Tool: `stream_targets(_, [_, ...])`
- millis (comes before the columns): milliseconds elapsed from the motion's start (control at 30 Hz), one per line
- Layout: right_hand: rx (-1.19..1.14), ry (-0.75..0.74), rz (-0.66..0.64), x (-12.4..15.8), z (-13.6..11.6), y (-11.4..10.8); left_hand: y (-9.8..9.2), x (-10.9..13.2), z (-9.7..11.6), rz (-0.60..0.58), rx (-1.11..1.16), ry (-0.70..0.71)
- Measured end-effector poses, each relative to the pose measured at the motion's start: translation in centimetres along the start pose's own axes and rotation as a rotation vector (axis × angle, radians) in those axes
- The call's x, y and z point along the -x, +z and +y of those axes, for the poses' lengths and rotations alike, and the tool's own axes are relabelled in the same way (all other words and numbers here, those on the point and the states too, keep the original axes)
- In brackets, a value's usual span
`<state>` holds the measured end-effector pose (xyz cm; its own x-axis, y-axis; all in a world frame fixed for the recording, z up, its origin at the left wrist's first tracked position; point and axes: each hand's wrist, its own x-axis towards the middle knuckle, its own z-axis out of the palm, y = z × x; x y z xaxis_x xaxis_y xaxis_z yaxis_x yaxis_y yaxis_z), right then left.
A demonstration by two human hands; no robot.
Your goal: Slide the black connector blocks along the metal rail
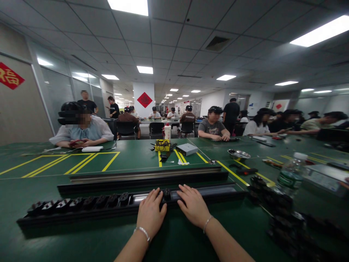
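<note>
A long black rail with a channel along its top lies across the green table in front of me. Several small black parts with metal prongs, like plug modules, sit in a row in its left half. One more black module sits in the channel between my hands. My left hand lies on the rail left of this module, fingers stretched out. To its right, my right hand rests on the rail, fingers spread. Neither hand visibly grips anything; the undersides of both are hidden.
Behind lies a second long rail. To the right are a blurred pile of black parts, a water bottle and a metal bowl. Farther back stand a yellow box and a grey box. Several people sit around the tables.
</note>
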<state>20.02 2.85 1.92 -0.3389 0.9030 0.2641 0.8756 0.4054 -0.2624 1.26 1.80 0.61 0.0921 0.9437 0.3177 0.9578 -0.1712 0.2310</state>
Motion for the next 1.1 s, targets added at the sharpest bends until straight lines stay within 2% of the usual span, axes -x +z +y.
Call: stream_targets(1100, [0.014,-0.006,0.004,0.08,0.2,0.11,-0.2,0.22,0.02,0.003,-0.004,0.026])
